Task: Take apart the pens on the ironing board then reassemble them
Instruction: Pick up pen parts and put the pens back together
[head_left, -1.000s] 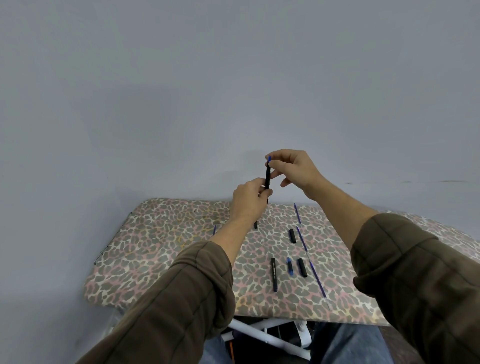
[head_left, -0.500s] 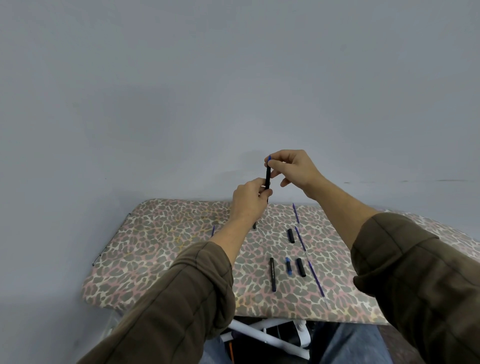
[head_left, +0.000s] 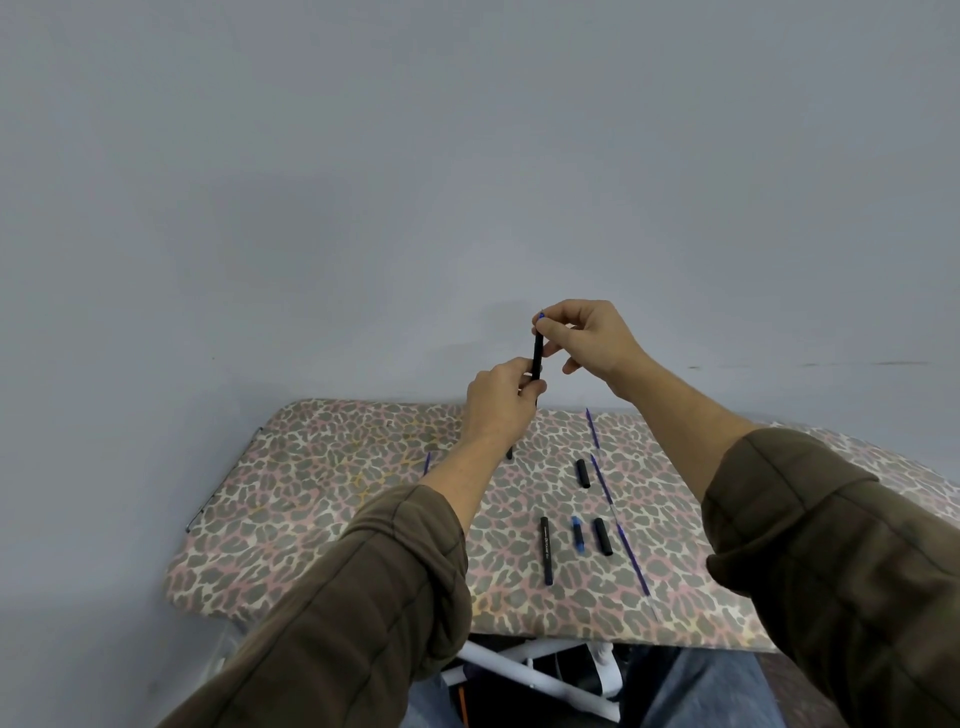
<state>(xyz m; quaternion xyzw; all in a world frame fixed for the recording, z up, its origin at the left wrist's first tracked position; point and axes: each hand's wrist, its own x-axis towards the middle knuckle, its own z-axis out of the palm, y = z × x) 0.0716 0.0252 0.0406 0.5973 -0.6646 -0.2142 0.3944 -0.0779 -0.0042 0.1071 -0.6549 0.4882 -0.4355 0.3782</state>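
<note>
We hold both hands up above the ironing board (head_left: 337, 499), in front of a plain grey wall (head_left: 363, 208). Our left hand (head_left: 497, 402) is closed around the lower end of a black pen barrel (head_left: 537, 356), fingers curled and thumb pressed against it. The barrel stands nearly upright between the two hands, rising from the left hand's grip to the right hand's fingertips. Our right hand (head_left: 592, 338), above and just right of the left, pinches the barrel's top end between thumb and forefinger, where a small blue tip (head_left: 542, 314) shows; its other fingers are loosely curled.

Below the hands, loose parts lie on the leopard-print cover. Under our left forearm, a thin blue refill (head_left: 426, 462) peeks out. Below the left hand and toward us lies a long black barrel (head_left: 546, 550), then a short blue piece (head_left: 577, 533) and a short black cap (head_left: 602, 535) side by side. Another black cap (head_left: 582, 472) lies farther off, below the right hand, with thin blue refills (head_left: 602, 480) running just beside it on the right.
</note>
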